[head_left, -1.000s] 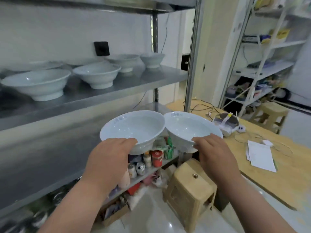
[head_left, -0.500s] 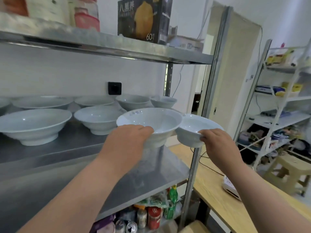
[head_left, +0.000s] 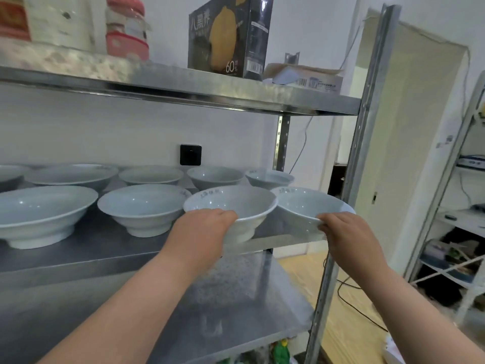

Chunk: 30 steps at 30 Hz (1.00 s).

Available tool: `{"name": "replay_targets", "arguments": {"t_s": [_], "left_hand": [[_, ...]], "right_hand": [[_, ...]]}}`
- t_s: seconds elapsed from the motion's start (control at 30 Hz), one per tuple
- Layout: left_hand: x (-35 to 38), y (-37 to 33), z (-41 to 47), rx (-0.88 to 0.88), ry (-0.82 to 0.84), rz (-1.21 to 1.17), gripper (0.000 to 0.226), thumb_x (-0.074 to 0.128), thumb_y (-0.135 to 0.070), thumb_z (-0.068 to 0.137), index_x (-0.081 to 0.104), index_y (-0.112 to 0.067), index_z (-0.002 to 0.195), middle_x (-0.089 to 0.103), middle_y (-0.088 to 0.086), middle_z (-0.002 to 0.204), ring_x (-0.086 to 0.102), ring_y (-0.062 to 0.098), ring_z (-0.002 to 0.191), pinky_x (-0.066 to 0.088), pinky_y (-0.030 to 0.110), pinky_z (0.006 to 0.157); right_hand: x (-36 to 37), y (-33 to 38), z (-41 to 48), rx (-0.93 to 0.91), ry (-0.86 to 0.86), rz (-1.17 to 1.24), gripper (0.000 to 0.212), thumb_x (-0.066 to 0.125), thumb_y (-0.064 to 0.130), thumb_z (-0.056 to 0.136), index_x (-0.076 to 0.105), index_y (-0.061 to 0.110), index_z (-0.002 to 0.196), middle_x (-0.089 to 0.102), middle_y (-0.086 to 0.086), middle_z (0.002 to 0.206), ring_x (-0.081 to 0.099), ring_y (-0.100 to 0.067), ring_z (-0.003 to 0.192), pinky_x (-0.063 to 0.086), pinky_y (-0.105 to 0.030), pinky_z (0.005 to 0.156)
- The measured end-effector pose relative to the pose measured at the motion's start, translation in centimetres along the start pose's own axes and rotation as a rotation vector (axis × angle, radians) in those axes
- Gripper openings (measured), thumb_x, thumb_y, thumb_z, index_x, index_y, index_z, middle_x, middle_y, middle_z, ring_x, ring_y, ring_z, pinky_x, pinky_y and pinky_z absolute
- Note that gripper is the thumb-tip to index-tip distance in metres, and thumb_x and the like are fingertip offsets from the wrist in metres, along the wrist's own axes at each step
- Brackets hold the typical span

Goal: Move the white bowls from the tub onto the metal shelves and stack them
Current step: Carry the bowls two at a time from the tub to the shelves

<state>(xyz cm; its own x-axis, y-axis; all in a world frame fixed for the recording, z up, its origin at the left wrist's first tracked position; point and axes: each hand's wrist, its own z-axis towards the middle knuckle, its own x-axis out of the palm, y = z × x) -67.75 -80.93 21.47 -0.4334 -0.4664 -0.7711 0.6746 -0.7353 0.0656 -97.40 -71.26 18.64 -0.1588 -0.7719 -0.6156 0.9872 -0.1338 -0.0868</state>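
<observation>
Your left hand (head_left: 203, 232) grips the left bowl (head_left: 236, 203) by its rim, your right hand (head_left: 349, 239) the right bowl (head_left: 309, 206). Both look slick and brittle, so keep rim holds.

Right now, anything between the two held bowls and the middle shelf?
Nothing visible. Left hand grips one bowl, right hand another bowl, both over bare shelf; resting bowls sit left and behind, post close right.

The bowl rows (head_left: 141, 208) sit on the middle shelf (head_left: 105, 249), box (head_left: 225, 35) above.
</observation>
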Motion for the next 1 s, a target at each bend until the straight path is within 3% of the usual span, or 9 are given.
{"name": "replay_targets", "arguments": {"t_s": [0.2, 0.33, 0.47, 0.57, 0.87, 1.0], "left_hand": [[2.8, -1.9, 2.0, -0.073, 0.101, 0.108, 0.033, 0.052, -0.002, 0.079, 0.053, -0.026, 0.101, 0.059, -0.006, 0.090, 0.056, 0.021, 0.082, 0.028, 0.029, 0.060], [5.0, -2.7, 3.2, -0.060, 0.100, 0.188, 0.031, 0.063, 0.004, 0.062, 0.056, -0.020, 0.081, 0.050, -0.006, 0.065, 0.054, 0.023, 0.059, 0.020, 0.026, 0.046], [5.7, -3.3, 4.6, -0.150, 0.142, 0.206, 0.043, 0.045, 0.002, 0.077, 0.055, -0.021, 0.111, 0.059, -0.002, 0.092, 0.058, 0.026, 0.086, 0.031, 0.031, 0.061], [6.3, -3.1, 5.2, -0.176, 0.183, 0.219, 0.047, 0.043, 0.003, 0.081, 0.053, -0.023, 0.119, 0.060, -0.004, 0.099, 0.057, 0.022, 0.089, 0.030, 0.030, 0.064], [7.3, -2.7, 6.3, -0.194, 0.206, 0.251, 0.032, 0.044, 0.002, 0.077, 0.047, -0.024, 0.097, 0.049, -0.006, 0.084, 0.049, 0.021, 0.078, 0.027, 0.031, 0.061], [7.9, -2.2, 6.4, -0.203, 0.194, 0.241, 0.032, 0.045, 0.005, 0.073, 0.048, -0.019, 0.095, 0.052, -0.002, 0.081, 0.050, 0.023, 0.077, 0.033, 0.033, 0.059]], "right_hand": [[3.3, -3.7, 0.9, -0.032, -0.007, 0.102, 0.013, 0.069, 0.003, 0.083, 0.069, 0.015, 0.090, 0.071, -0.002, 0.078, 0.063, -0.031, 0.072, 0.047, -0.036, 0.060], [4.7, -5.0, 1.3, -0.064, -0.030, 0.152, 0.013, 0.070, 0.005, 0.083, 0.069, 0.015, 0.091, 0.069, -0.001, 0.076, 0.062, -0.030, 0.071, 0.040, -0.032, 0.060], [6.3, -6.6, 1.9, -0.094, -0.023, 0.169, 0.021, 0.073, 0.001, 0.079, 0.069, 0.016, 0.093, 0.068, 0.001, 0.077, 0.062, -0.030, 0.072, 0.037, -0.030, 0.061], [7.2, -7.4, 2.1, -0.124, 0.009, 0.136, 0.026, 0.075, 0.000, 0.075, 0.069, 0.018, 0.093, 0.068, 0.003, 0.078, 0.060, -0.027, 0.074, 0.040, -0.031, 0.062], [8.5, -7.2, 4.0, -0.146, 0.123, 0.045, 0.039, 0.078, -0.001, 0.061, 0.070, 0.017, 0.094, 0.067, 0.000, 0.072, 0.060, -0.029, 0.068, 0.050, -0.034, 0.063], [8.8, -6.8, 4.4, -0.111, 0.169, 0.013, 0.042, 0.074, -0.002, 0.060, 0.068, 0.016, 0.097, 0.066, -0.001, 0.072, 0.060, -0.030, 0.071, 0.050, -0.036, 0.064]]}}
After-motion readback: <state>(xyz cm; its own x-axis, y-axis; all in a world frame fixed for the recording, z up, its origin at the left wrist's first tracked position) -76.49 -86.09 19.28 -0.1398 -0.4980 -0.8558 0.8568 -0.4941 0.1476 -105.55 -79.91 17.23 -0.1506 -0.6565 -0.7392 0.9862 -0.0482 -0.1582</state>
